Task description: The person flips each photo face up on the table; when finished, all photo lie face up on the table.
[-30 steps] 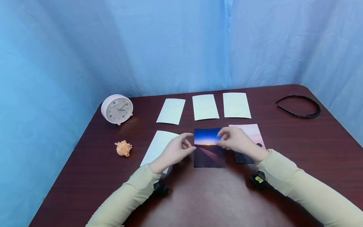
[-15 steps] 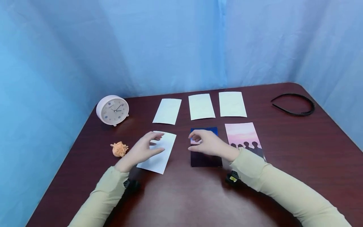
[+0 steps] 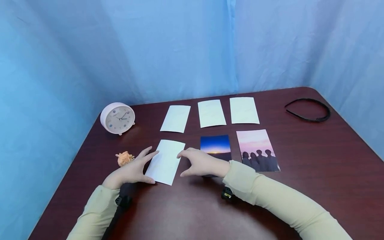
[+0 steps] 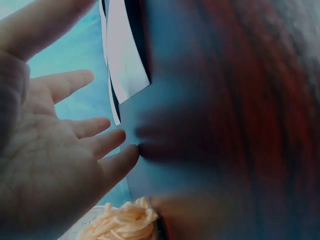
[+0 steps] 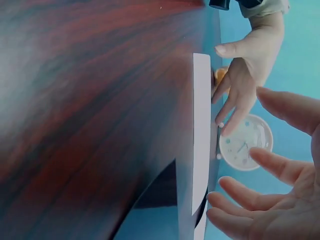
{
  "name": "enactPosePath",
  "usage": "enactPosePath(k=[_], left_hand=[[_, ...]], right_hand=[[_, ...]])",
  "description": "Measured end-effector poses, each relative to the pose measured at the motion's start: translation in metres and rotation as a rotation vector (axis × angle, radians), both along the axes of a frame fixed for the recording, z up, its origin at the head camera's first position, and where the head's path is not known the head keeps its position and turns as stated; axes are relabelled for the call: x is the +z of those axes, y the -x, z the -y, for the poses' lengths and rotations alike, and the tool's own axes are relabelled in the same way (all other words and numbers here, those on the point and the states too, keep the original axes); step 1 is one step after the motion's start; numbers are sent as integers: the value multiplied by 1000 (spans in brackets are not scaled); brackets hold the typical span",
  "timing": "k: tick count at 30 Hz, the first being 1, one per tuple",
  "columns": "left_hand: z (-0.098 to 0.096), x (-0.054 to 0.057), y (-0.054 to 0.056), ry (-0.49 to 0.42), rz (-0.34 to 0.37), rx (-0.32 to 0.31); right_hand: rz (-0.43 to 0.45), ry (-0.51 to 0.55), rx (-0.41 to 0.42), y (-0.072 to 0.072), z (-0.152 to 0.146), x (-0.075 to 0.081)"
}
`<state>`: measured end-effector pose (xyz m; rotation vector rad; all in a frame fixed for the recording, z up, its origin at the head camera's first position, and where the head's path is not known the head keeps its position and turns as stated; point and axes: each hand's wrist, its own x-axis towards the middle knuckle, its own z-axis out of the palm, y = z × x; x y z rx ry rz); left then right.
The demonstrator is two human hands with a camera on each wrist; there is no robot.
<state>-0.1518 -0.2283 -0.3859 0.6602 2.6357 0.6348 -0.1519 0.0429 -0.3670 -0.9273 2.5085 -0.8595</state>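
Dark red-brown wood-grained table (image 3: 186,213): left of frame centre, one white rectangular card (image 3: 166,161) lies between bare left hand (image 3: 130,171) and right hand (image 3: 202,162), fingers of both apart.

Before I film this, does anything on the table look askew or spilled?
Slightly askew: the white rectangular card at the front row's left end. Its near edge slants, whereas the pink-and-black rectangular photo's looks level. I see no spills.

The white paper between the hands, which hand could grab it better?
Probably the left hand: in the head view its thumb and a finger overlap the white paper; the right hand has its thumb off it.
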Motion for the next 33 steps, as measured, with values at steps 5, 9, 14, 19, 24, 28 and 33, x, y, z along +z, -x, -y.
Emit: enactPosePath(k=[5,9,14,19,24,28,33], left_hand=[[2,1,1,66,42,-6],[0,0,-1,78,49,-27],[-1,-2,-3,75,37,-35],[-4,-2,-4,82,33,-20],[-5,-1,-5,82,-18,-38],[-6,0,-6,94,-44,-54],[-5,1,-5,88,-20,-57]], right_hand=[[9,-92,54,-1,15,0],[23,-186,66,-3,23,-3],[55,-260,50,-5,29,-3],[42,-289,67,-4,32,-5],[14,-315,86,-4,32,-7],[1,-328,95,-3,32,-9],[-8,-290,109,-3,30,-8]])
